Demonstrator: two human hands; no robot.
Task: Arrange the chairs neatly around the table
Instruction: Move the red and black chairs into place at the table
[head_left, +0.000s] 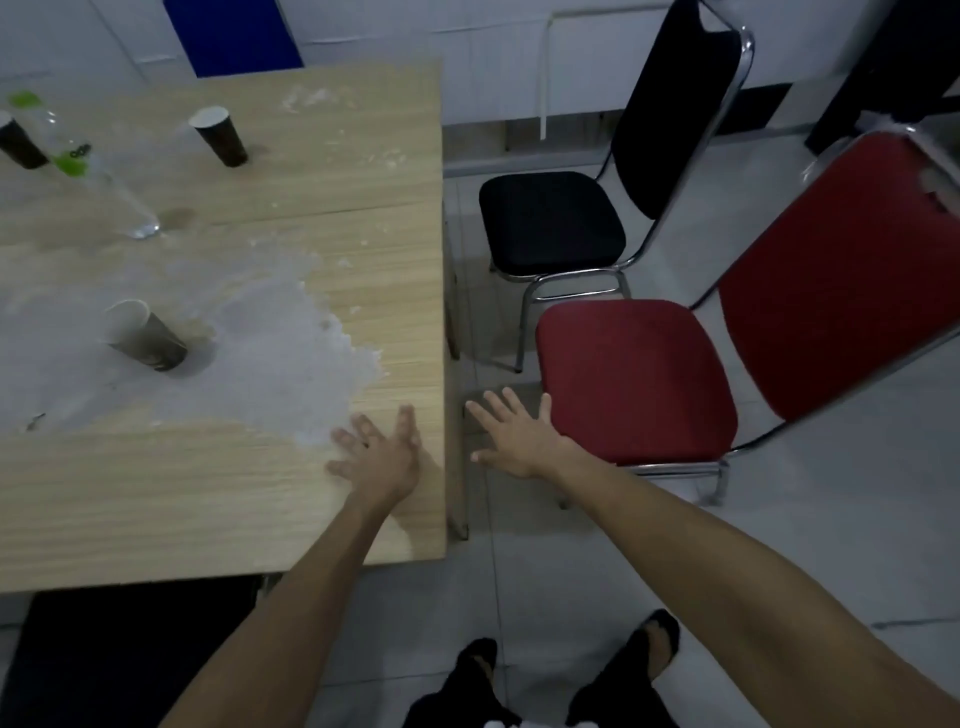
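A wooden table (311, 499) with a worn white patch fills the left half of the view. Along its right side stand two chrome-framed chairs: a red chair (639, 379) nearer to me and a black chair (550, 223) farther back, both facing the table with a gap to its edge. My left hand (379, 454) is spread flat over the table near its right edge, holding nothing. My right hand (514, 434) is open with fingers apart, hovering just left of the red seat's front corner, not gripping it.
Three dark paper cups (221, 136) (148, 335) (18, 141) and a clear plastic bottle (91, 171) with a green label stand on the table. Another dark chair seat (130, 654) sits under the near table edge. My feet (571, 670) are on the light tiled floor.
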